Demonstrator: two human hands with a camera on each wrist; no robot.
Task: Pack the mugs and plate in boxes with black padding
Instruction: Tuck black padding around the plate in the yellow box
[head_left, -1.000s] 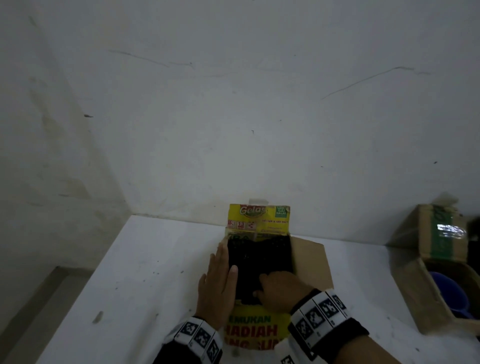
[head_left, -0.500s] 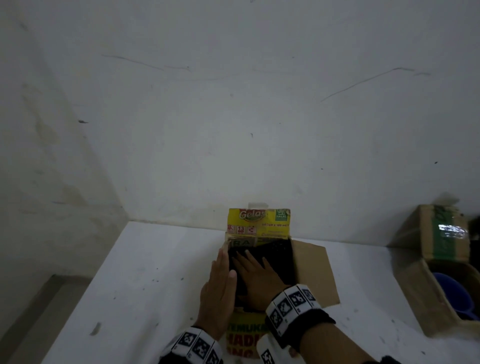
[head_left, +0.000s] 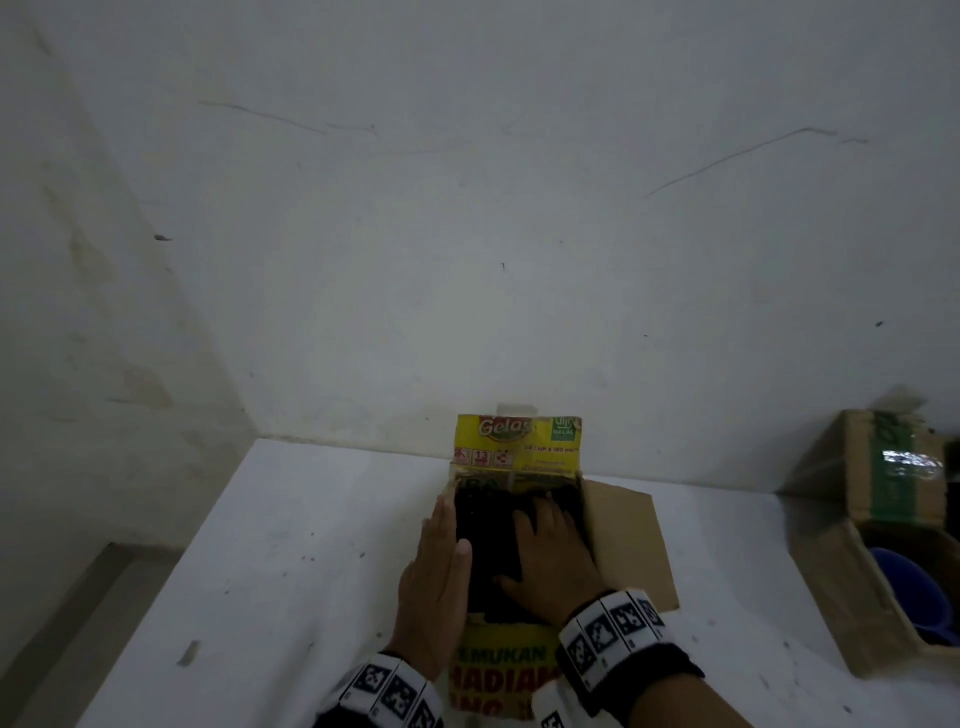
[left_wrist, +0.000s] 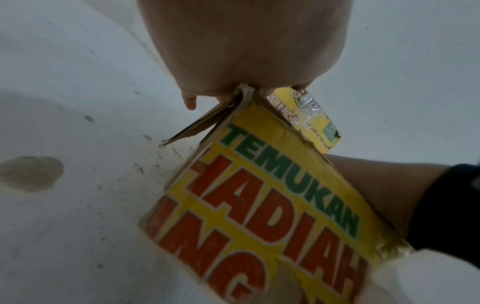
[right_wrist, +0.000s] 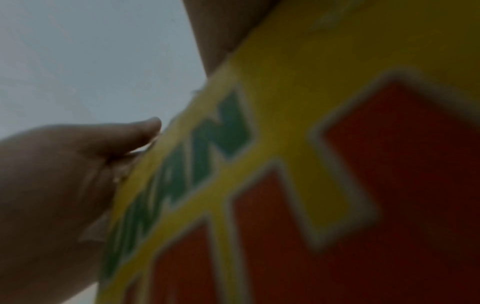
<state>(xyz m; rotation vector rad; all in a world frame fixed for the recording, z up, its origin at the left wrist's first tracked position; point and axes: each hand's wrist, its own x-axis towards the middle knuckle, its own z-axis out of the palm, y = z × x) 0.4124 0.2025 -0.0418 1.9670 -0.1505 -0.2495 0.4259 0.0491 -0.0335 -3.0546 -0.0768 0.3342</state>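
Note:
A yellow printed box (head_left: 519, 441) stands on the white table (head_left: 311, 545) with its flaps open. Black padding (head_left: 483, 525) fills its inside. My left hand (head_left: 436, 566) lies flat along the box's left wall, fingers straight, thumb over the rim. My right hand (head_left: 550, 545) rests flat on the padding inside, fingers spread. In the left wrist view my left hand's palm (left_wrist: 241, 51) sits on the box corner (left_wrist: 259, 195). The right wrist view shows the box front (right_wrist: 311, 164) blurred. No mug or plate shows in this box.
A brown flap (head_left: 628, 540) of the box lies out to the right. At the far right stands a second cardboard box (head_left: 841, 587) holding a blue mug (head_left: 914, 587). A white wall rises just behind the table, whose left edge drops off.
My right hand went from curled at the near end of the padding to flat, and slid farther in and to the right. My left hand stayed against the box's left wall.

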